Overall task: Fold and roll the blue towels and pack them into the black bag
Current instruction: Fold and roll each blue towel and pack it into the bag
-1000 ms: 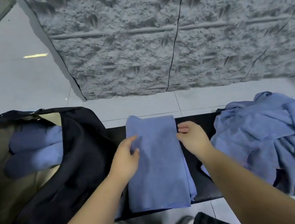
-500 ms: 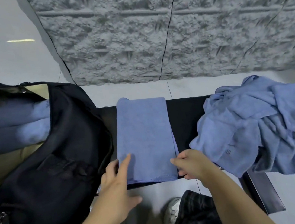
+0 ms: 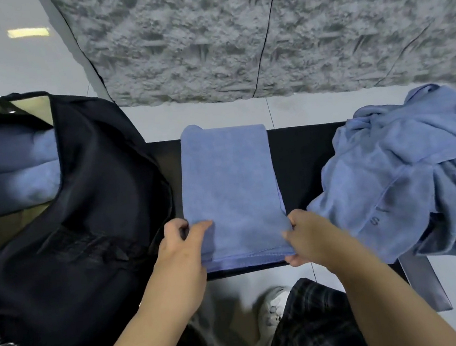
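A folded blue towel (image 3: 230,192) lies lengthwise across a black bench (image 3: 305,161), its hemmed near end at the bench's front edge. The left hand (image 3: 183,252) pinches the near left corner, thumb on top and fingers curled at the side; the right hand (image 3: 310,234) pinches the near right corner in the same way. To the left, touching the bench, stands an open black bag (image 3: 89,217) holding two rolled towels (image 3: 22,173), stacked one above the other. On the right end of the bench rests a loose pile of towels (image 3: 414,168), near the right hand. A rough grey wall (image 3: 262,32) rises behind; pale floor tiles (image 3: 3,56) surround the bench.
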The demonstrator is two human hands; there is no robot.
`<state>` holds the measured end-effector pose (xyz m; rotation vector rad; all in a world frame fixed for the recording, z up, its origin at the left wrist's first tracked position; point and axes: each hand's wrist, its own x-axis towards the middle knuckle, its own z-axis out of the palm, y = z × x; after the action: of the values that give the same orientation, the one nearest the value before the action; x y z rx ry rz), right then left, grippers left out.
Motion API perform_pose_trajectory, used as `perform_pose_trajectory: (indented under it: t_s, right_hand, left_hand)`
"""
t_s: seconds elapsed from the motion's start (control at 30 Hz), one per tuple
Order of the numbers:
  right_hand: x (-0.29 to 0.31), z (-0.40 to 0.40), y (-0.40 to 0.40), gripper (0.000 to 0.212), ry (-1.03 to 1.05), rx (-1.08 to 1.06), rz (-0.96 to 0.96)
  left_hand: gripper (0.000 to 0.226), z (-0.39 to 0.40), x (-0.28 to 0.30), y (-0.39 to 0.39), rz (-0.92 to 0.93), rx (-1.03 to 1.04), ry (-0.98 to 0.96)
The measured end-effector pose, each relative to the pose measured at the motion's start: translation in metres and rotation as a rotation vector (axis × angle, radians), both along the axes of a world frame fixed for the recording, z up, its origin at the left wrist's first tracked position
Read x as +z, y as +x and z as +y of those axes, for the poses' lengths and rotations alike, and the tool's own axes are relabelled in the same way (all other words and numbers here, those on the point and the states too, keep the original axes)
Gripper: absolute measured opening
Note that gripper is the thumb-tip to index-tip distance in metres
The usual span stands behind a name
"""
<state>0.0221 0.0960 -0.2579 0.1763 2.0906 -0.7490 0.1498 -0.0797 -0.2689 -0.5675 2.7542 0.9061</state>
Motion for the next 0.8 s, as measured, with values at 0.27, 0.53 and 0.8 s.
perform_pose_trajectory:
  t_s: [0.27,0.53,0.8]
  right_hand:
    - [0.000,-0.001,0.002,0.032,0.260,0.330,0.134]
    - [0.011,-0.007,-0.014,0.054,-0.073,0.014,0.274]
    - [-0.018,-0.019,-0.019,0.015,0.104,0.079,0.512]
  left_hand:
    - [0.073,0.001,0.004,-0.002,-0.049,0.064,0.020]
    - [0.057,0.001,0.006,-0.006,-0.099,0.113,0.260]
    - [0.044,0.000,-0.004,-0.007,-0.009,0.151,0.171]
